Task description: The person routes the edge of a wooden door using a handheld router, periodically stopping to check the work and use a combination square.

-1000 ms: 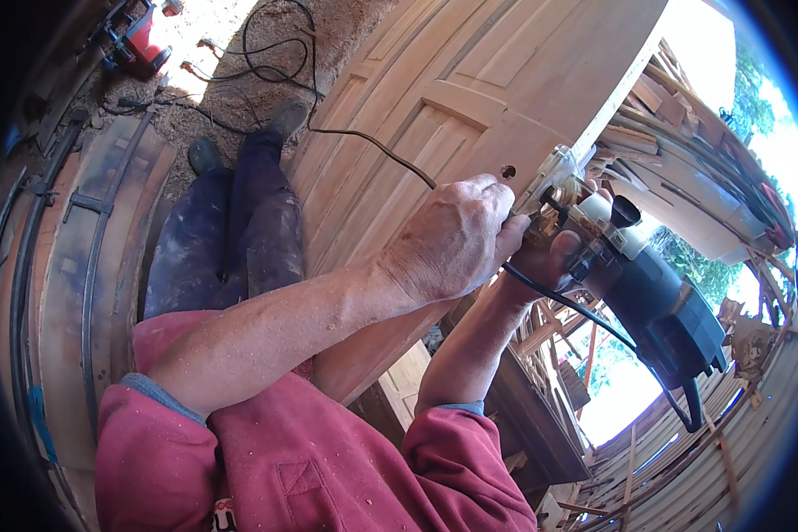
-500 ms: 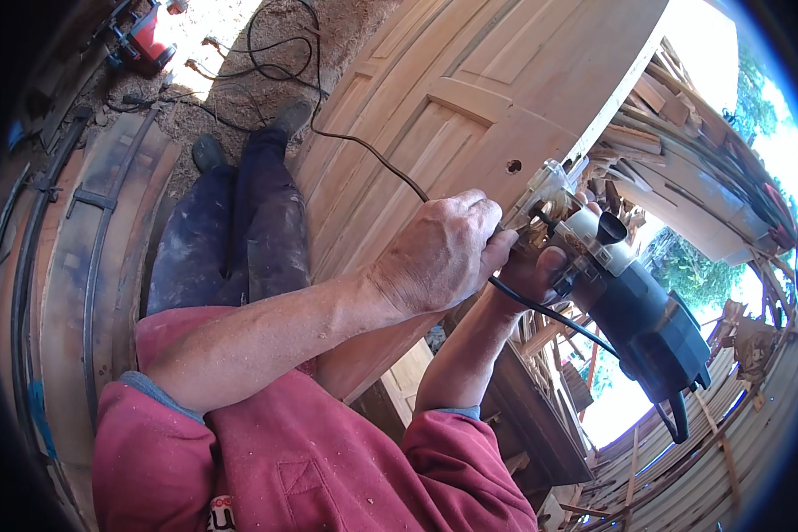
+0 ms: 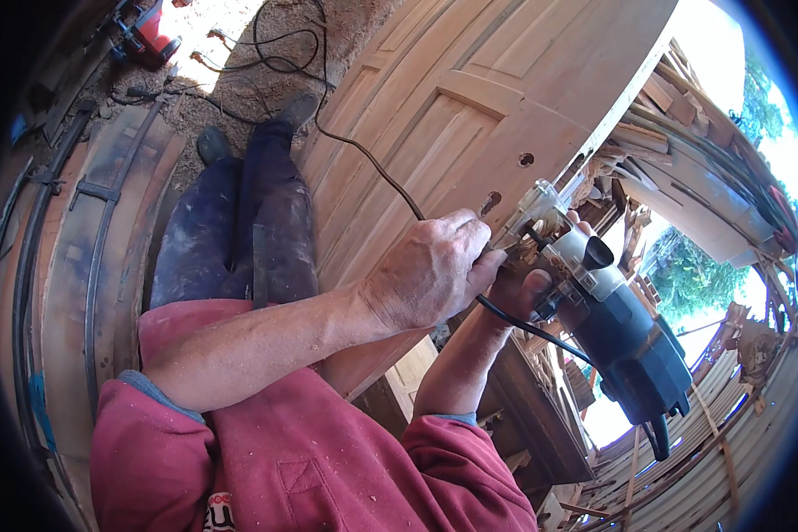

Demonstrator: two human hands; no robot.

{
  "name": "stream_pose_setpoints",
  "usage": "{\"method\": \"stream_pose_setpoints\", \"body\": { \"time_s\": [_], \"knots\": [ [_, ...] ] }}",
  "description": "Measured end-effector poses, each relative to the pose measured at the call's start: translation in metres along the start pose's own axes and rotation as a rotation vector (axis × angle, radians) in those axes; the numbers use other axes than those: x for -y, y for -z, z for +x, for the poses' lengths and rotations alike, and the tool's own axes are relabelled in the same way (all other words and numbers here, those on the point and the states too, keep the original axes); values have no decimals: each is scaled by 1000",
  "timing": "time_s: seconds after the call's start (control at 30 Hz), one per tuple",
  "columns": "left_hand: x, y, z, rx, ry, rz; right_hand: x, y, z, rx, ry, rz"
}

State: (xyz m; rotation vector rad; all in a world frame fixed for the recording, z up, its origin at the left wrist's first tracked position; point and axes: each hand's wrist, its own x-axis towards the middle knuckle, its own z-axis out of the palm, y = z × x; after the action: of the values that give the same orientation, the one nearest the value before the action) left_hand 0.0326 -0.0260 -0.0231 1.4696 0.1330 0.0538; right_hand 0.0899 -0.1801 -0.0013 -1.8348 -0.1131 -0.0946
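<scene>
Judged step: routing the door's (image 3: 399, 133) edge. My right hand (image 3: 521, 294) wraps the router (image 3: 625, 341), pointing 4 o'clock; left hand (image 3: 430, 275) curled, hold unclear. Next needs steadiness.

Left hand (image 3: 430, 270) and right hand (image 3: 521, 291) are walking the router (image 3: 629, 346) down the door (image 3: 399, 164), second hole (image 3: 490, 203) is peeking out now.

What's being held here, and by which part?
A dark power tool, near its clear base, in the right hand; whether the left hand grips it is hidden.
</scene>
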Motion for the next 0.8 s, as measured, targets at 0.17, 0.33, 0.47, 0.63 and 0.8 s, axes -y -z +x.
{"method": "stream_pose_setpoints", "body": {
  "time_s": [0.17, 0.33, 0.47, 0.63, 0.8],
  "knots": [
    [-2, 3, -6, 38, 19, 16, 0, 31, 2, 179, -18, -30],
    [0, 2, -16, 6, -32, 49, 16, 59, 3, 295, -88, -277],
    [-5, 4, -12, -13, 45, -19, 11, 38, -11, 213, -58, -294],
    [-5, 6, -16, -7, 41, -24, 8, -4, -29, -82, 23, -132],
    [-5, 6, -15, -11, 49, -34, 9, -3, -26, -51, 20, -90]
  ]
}}
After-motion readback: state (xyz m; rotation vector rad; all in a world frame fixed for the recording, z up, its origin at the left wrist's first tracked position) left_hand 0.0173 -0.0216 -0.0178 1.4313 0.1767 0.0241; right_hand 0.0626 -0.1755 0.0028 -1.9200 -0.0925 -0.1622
